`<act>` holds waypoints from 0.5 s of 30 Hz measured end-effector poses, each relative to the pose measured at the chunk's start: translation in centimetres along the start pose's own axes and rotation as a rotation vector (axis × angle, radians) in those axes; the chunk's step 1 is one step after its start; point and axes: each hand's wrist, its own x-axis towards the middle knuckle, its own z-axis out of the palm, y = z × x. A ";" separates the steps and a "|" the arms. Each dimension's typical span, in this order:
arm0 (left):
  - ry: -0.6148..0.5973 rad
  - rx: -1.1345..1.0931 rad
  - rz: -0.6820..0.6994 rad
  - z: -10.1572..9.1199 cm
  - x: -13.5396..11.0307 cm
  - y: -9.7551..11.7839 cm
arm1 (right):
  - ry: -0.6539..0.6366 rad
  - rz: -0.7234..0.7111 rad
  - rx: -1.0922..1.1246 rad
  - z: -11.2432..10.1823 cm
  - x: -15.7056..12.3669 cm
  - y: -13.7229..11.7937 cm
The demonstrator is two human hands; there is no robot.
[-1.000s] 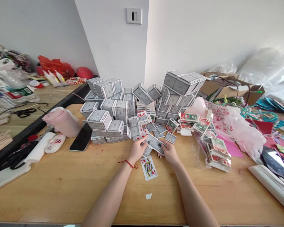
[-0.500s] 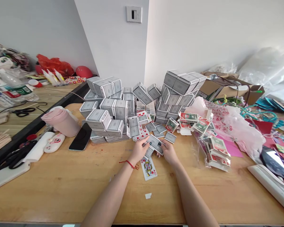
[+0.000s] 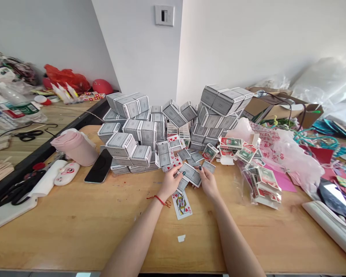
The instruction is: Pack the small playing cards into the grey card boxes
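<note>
Smooth, grained wooden tabletop (image 3: 103, 219) underlies left fingers (image 3: 175, 178) and right fingers (image 3: 205, 174), pinched closed on flat, patterned cards (image 3: 191, 175).

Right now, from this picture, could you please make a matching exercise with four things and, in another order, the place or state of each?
1. phone
2. queen card
3. patterned card piece
4. white scrap

A. touched by the left hand and right hand
B. beside the pink cylinder
C. nearer the table's front edge than the queen card
D. face up, showing red hearts

Pairs: 1-B; 2-D; 3-A; 4-C
</note>
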 end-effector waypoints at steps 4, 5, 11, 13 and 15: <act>0.069 -0.016 0.006 -0.3 0.1 0.5 | 0.427 -0.205 -0.397 -2.3 0.8 1.3; 0.082 -0.002 0.013 -0.3 0.1 0.6 | 0.483 -0.261 -0.473 -2.9 1.1 1.7; 0.114 0.057 0.060 -0.4 -0.1 1.1 | 0.404 -0.306 -0.736 -3.9 1.8 3.1; 0.130 0.052 0.054 -0.4 -0.2 1.2 | 0.369 -0.293 -0.741 -3.8 1.8 3.3; 0.148 0.059 0.035 -0.5 -0.2 1.3 | 0.378 -0.288 -0.745 -3.8 1.7 3.3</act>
